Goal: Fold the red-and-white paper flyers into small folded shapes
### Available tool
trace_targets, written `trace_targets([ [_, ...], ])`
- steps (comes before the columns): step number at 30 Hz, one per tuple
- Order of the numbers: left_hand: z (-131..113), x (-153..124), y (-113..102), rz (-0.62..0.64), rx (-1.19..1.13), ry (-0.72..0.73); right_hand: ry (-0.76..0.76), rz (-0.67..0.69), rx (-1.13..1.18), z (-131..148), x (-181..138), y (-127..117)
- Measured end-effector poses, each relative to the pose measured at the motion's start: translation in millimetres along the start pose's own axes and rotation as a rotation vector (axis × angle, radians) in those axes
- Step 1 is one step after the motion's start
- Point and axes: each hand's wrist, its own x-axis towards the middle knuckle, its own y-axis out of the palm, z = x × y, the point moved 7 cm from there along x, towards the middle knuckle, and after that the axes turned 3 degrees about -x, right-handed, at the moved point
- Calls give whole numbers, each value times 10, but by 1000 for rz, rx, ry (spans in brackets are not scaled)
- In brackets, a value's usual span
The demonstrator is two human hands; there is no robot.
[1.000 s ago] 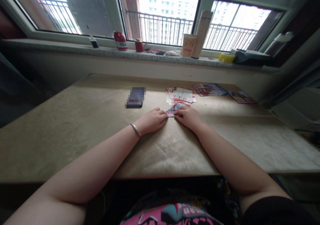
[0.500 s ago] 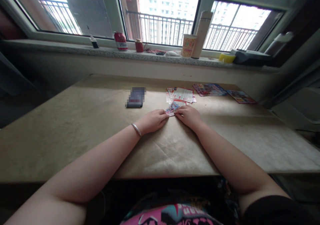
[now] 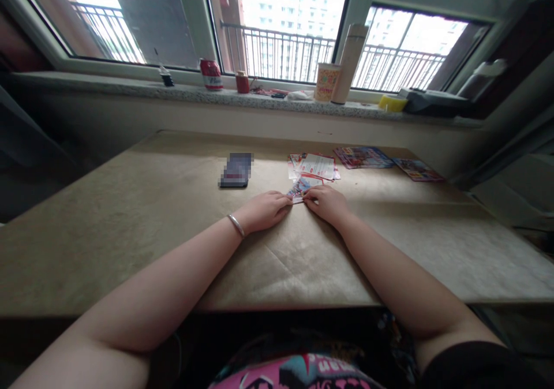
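A small printed card (image 3: 298,195) with blue and red artwork and a white strip along its near edge lies on the table. My left hand (image 3: 269,209) is closed at its left near corner, fingers together. On the opposite side, my right hand (image 3: 326,202) pinches the right edge, covering part of it. Just beyond lie several loose cards (image 3: 317,165), one with its white, text-covered side up; they overlap each other. The printing is too small to read.
A phone-like dark object (image 3: 236,171), blurred out, lies left of the cards. Two glossy printed sets, a stack of packs (image 3: 362,157) and a smaller one (image 3: 419,169), rest at the back right. The windowsill (image 3: 268,101) holds a can (image 3: 210,74), a paper cup (image 3: 325,83) and a tall bottle (image 3: 348,66).
The camera view has tilted up slightly, so everything sits a little lower. Both hands stay at the card's near edge, with hardly any movement of the fingers.
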Motion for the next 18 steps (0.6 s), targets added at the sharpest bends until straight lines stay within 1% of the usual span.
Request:
trace_targets([
  [4, 3, 4, -2, 8, 2, 5, 14, 16, -46, 6, 0, -25],
  [10, 2, 6, 23, 2, 12, 14, 36, 1, -101, 7, -12, -75],
  [13, -3, 7, 32, -8, 28, 12, -31, 1, -96, 59, -13, -68],
  [18, -11, 4, 30, -16, 31, 10, -181, 15, -16, 200, -25, -18],
])
